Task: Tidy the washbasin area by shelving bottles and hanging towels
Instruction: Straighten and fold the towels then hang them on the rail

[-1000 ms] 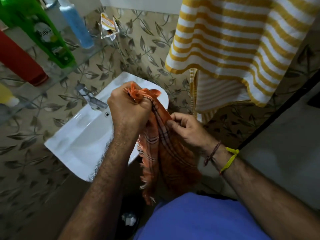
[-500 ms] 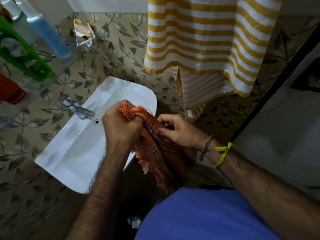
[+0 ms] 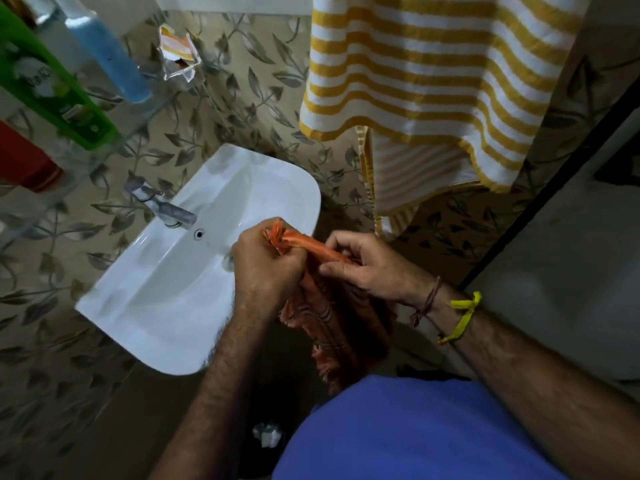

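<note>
- Step in hand, as judged: the fringed orange checked cloth towel (image 3: 329,317) is being gathered along one edge before hanging — the yellow-and-white striped towel (image 3: 426,81) already hangs on the far wall to the right.
- To do it well: work the top edge out flat between the two hands, keep the fringe clear of the white ceramic washbasin (image 3: 194,271), and lift only once the edge is even, so the towel drapes without bunching.
- Left hand (image 3: 266,268): closed in a fist round the bunched upper corner of the orange towel, knuckles up, held over the near right part of the basin; the forearm rises from the near edge of the view.
- Right hand (image 3: 363,268): just right of the left, fingers curled, thumb and fingertips pinching the towel's taut top edge — palm turned leftward, wrist bearing a yellow band and a dark thread.
- Towel's place: between the hands at the top, the rest hanging down in front of the person's blue shirt (image 3: 415,431), near right of the basin.
- Far left: the green plastic bottle (image 3: 59,95), blue-filled clear bottle (image 3: 107,60) and red bottle (image 3: 27,164) stand on the glass shelf (image 3: 152,95) above the metal tap (image 3: 166,209).
</note>
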